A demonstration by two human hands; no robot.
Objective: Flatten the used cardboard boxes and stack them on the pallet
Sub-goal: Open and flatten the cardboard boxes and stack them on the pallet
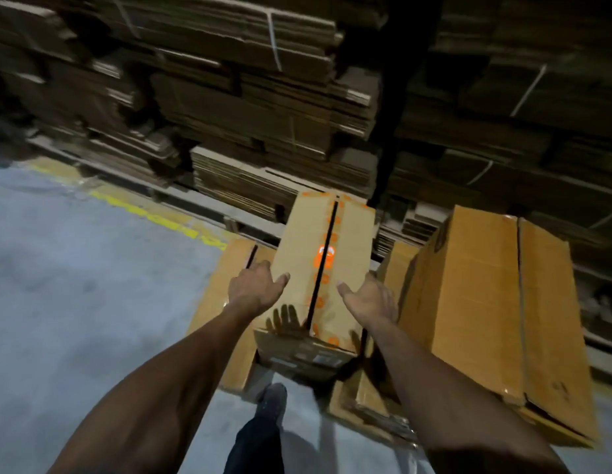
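Head view: both hands, left (255,289) and right (369,301), spread beside the taped box (318,268).

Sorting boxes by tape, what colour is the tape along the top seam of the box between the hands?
Orange-patterned tape on the brown box, clearest in the head view.

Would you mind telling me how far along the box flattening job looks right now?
Done: strapped bundles of flat cardboard fill the racks behind. In hand: the left hand and right hand reach, fingers open, to either side of the orange-taped box, still unflattened. Left: that box and the large box beside it.
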